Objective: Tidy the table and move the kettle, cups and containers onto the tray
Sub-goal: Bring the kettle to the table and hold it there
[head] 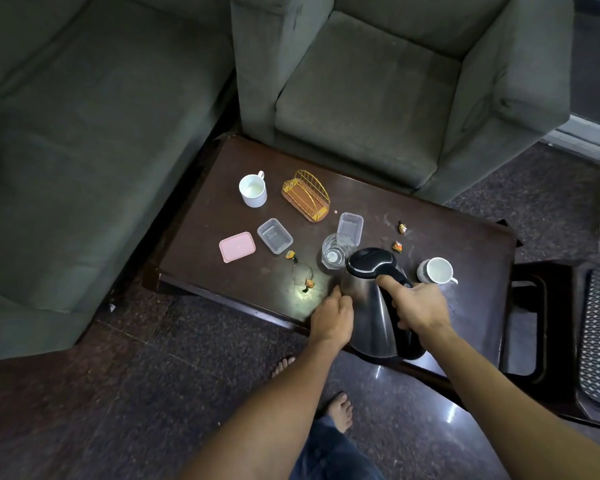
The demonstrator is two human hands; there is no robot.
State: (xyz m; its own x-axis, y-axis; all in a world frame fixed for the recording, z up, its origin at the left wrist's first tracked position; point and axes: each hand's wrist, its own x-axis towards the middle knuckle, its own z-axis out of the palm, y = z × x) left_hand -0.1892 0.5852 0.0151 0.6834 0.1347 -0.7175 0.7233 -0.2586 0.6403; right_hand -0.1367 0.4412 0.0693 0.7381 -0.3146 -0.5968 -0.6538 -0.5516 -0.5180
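A steel kettle [368, 306] with a black lid stands at the near edge of the dark wooden table [222, 216]. My right hand [420, 306] grips its black handle, thumb up on the top. My left hand [331, 317] rests against the kettle's left side. One white cup [253, 189] stands at the far left, another white cup [437, 270] just right of the kettle. A drinking glass [336, 252] stands behind the kettle. Two clear plastic containers [274, 235] [350, 226] and a pink lid [237, 247] lie mid-table. A grey perforated tray [598, 337] shows at the right edge.
A gold wire holder [306, 195] stands at the back of the table. Several sweet wrappers [399, 237] [309, 284] lie scattered. A grey sofa [84, 133] and armchair [378, 81] border the table. A dark side table [548, 306] carries the tray. My bare feet [340, 410] are below.
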